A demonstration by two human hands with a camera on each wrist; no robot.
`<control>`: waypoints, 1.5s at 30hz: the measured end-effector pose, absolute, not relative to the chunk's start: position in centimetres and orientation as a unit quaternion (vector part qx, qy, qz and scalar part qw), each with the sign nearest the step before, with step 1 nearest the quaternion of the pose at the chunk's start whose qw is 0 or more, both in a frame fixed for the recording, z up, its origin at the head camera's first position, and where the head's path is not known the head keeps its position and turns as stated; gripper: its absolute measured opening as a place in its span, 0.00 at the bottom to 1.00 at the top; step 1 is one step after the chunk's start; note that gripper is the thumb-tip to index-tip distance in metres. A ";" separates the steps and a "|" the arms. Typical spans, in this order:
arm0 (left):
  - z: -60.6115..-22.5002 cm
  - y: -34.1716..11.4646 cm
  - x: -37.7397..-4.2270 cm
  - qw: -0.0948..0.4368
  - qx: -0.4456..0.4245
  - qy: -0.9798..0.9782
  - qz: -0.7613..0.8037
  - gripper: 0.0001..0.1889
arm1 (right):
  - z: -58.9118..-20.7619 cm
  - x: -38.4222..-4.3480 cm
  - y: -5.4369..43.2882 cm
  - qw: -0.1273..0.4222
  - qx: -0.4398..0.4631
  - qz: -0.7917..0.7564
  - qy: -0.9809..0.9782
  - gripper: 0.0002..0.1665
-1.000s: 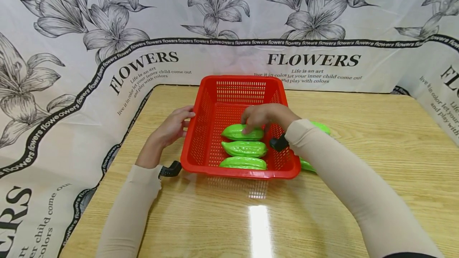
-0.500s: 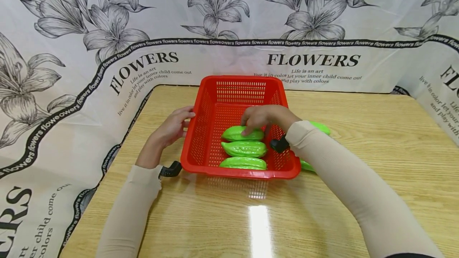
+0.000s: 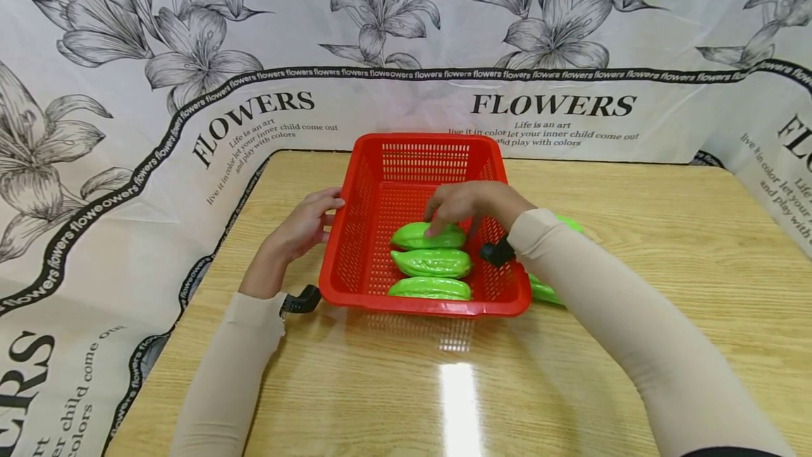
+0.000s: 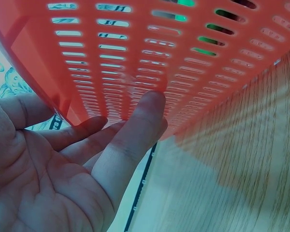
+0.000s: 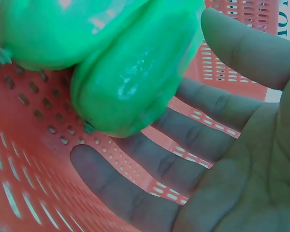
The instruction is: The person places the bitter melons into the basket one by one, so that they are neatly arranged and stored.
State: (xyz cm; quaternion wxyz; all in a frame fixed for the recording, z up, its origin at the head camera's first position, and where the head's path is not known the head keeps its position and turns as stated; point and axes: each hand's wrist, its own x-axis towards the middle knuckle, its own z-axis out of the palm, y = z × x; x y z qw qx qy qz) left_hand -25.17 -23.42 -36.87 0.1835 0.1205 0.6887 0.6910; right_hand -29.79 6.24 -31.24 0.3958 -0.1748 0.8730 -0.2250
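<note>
Three glossy green bitter melons lie side by side in a red plastic basket (image 3: 336,252): a far one (image 3: 412,235), a middle one (image 3: 431,263) and a near one (image 3: 431,288). My right hand (image 3: 459,202) is over the far bitter melon, fingertips right at its surface. In the right wrist view, its fingers spread loosely beside and behind that melon (image 5: 130,77), with the thumb apart. My left hand (image 3: 304,224) holds the basket's left side, thumb at the rim and fingers against the perforated outer wall (image 4: 116,53).
Right of the basket, more green bitter melons (image 3: 547,293) lie on the wooden table (image 3: 660,266), partly hidden by the right sleeve (image 3: 622,316). A flower-printed cloth (image 3: 406,108) stands behind and to the left. Light glares off the tabletop in front.
My right hand has eased slightly up off the far bitter melon, and the right forearm has shifted a little right. The left hand and the basket hold still.
</note>
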 end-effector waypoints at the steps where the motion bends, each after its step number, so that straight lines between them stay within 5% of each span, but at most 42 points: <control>1: -36.8 -23.4 -25.2 0.183 0.121 0.689 0.691 0.23 | -31.1 -29.8 6.2 0.396 -0.175 -0.226 0.873 0.33; 15: -36.9 -23.4 -25.2 0.182 0.118 0.690 0.691 0.23 | -28.3 -30.1 7.8 0.351 -0.225 -0.203 0.886 0.33; 32: -36.8 -23.2 -25.0 0.183 0.114 0.687 0.694 0.24 | -24.2 -30.0 12.9 0.229 -0.230 -0.275 0.905 0.26; 45: -36.8 -23.2 -25.1 0.185 0.117 0.686 0.694 0.24 | -25.1 -30.3 17.7 0.189 -0.196 -0.292 0.917 0.25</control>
